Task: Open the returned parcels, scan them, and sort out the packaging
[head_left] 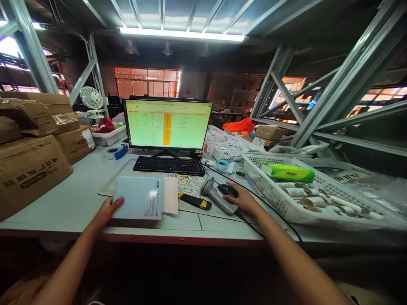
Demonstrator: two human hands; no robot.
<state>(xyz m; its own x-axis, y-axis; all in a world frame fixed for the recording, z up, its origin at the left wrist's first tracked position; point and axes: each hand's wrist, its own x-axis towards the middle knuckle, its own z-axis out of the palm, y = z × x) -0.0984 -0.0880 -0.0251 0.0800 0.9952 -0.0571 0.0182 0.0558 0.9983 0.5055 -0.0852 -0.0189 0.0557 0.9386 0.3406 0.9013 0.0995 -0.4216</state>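
Observation:
My left hand (pixel 106 214) grips the left edge of a pale blue box (pixel 138 197), its thumb on top and the other fingers hidden beneath. A white flap (pixel 171 195) sticks out from the box's right end. My right hand (pixel 243 199) is wrapped over a black computer mouse (pixel 228 190). Beside the mouse lies a grey barcode scanner (pixel 218 197), close to my right fingers. Between the box and the scanner rests a black and yellow utility knife (pixel 194 201). Behind them stand a black keyboard (pixel 168 165) and a lit monitor (pixel 168 125) showing a table with an orange column.
Cardboard boxes (pixel 32 169) are stacked at the left. A white basket (pixel 267 199) on the right holds several small rolls and a green box (pixel 288 172). Rolls of tape (pixel 222 164) and a blue tape dispenser (pixel 117 152) sit near the monitor. A black cable (pixel 267 201) crosses the desk.

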